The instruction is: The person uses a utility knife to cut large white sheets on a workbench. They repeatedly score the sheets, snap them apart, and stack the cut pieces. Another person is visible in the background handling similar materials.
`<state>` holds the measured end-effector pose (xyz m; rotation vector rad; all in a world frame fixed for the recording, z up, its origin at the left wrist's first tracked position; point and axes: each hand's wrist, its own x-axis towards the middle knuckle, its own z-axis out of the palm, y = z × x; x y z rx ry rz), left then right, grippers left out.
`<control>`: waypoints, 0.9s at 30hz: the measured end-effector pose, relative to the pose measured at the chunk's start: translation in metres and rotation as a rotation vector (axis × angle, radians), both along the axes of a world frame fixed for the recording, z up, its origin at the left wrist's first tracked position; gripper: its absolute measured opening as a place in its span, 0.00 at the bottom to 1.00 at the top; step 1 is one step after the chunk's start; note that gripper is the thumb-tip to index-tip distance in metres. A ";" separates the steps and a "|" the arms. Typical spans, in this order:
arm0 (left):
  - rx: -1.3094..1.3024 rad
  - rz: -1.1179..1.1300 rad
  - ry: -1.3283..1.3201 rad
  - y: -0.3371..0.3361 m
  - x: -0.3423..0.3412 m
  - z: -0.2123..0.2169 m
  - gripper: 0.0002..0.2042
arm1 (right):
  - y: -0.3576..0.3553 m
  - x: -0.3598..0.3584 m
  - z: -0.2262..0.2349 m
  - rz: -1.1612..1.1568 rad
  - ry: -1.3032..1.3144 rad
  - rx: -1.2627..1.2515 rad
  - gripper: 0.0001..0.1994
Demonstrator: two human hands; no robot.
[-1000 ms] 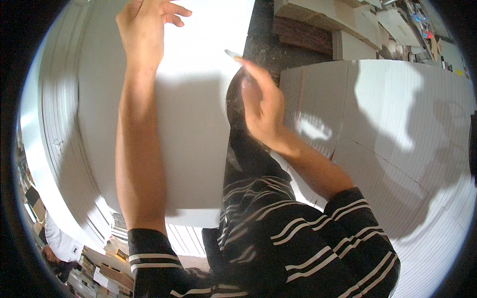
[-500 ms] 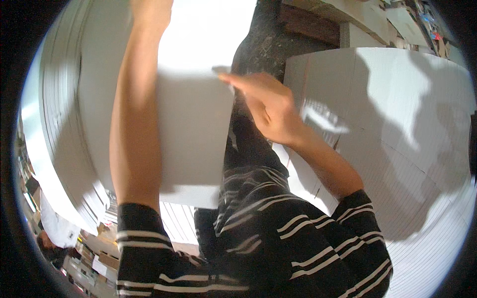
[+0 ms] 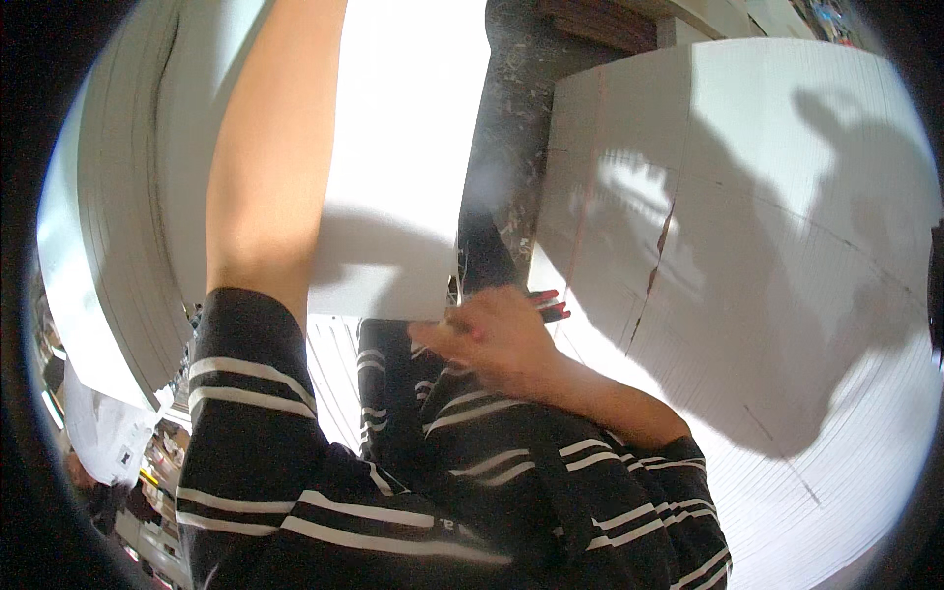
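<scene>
Head view: where is the white panel [image 3: 403, 138]?

"Between 11 and 12 o'clock of centre; the left forearm [image 3: 275, 147] crosses at 10 o'clock; the left hand lies beyond the frame, so I cannot tell its grip."

"And the right hand [image 3: 500, 339]?"

"Near the centre, just beside the panel's 5 o'clock corner; curled and blurred; a red-and-black piece [image 3: 555, 308] juts out at its 2 o'clock; whether the grip is clenched on it, I cannot tell."

"What surrounds them?"

"A finely lined white surface [image 3: 747, 295] at 3 o'clock; a layered white stack [image 3: 123, 246] at 9."
</scene>
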<state>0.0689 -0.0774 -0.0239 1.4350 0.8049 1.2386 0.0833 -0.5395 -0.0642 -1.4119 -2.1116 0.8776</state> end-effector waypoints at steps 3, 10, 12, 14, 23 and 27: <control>0.029 -0.031 -0.003 0.001 -0.001 -0.009 0.15 | -0.030 -0.015 -0.001 0.170 -0.018 0.004 0.25; 0.382 0.036 0.288 -0.028 -0.035 -0.037 0.10 | -0.019 -0.005 0.004 -0.590 0.854 -0.333 0.23; 0.435 0.065 0.358 -0.037 -0.037 -0.036 0.10 | -0.004 -0.020 0.001 -0.585 0.983 -0.349 0.23; 0.407 0.045 0.330 -0.044 -0.035 -0.031 0.09 | 0.001 -0.021 0.000 -0.590 1.097 -0.350 0.23; 0.436 0.115 0.406 -0.072 -0.025 -0.042 0.07 | 0.017 0.075 -0.020 -0.709 0.895 -0.362 0.22; 0.395 0.019 0.154 -0.073 -0.030 -0.056 0.06 | 0.110 0.119 -0.047 -0.676 0.597 0.130 0.20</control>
